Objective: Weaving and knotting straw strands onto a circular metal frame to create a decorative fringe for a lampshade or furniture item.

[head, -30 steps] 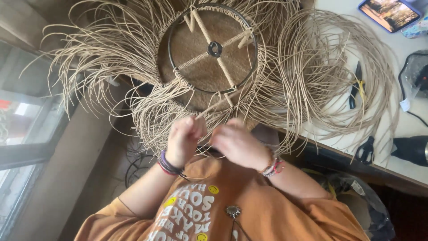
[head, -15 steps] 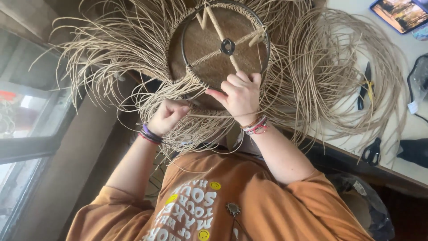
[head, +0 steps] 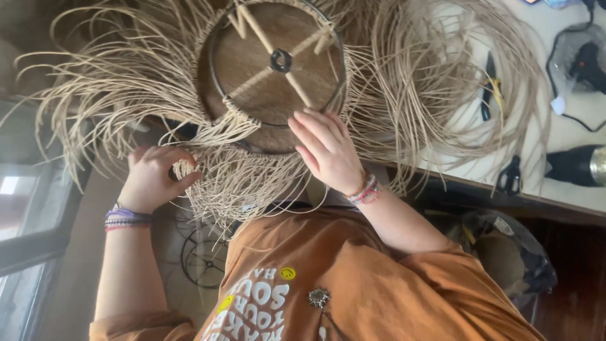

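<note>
While the round brown wooden base with a dark metal ring and crossed wrapped spokes sits at 12 o'clock in the view, long pale straw-coloured weaving strands spread out from its rim to all sides. At about 4 o'clock from the base centre, the right hand lies flat on the lower edge of the base, its fingers straight and a little apart, closed on nothing. At 8 o'clock from the base, the left hand is curled, thumb and fingers pinched together on a small bunch of the strands; how many strands it holds I cannot tell. Both wrists carry coloured bead bracelets. The person wears an orange shirt with white print, at 6 o'clock. On the white table, at 3 o'clock, lie black scissors and, just beside them, a black cylindrical tool.
</note>
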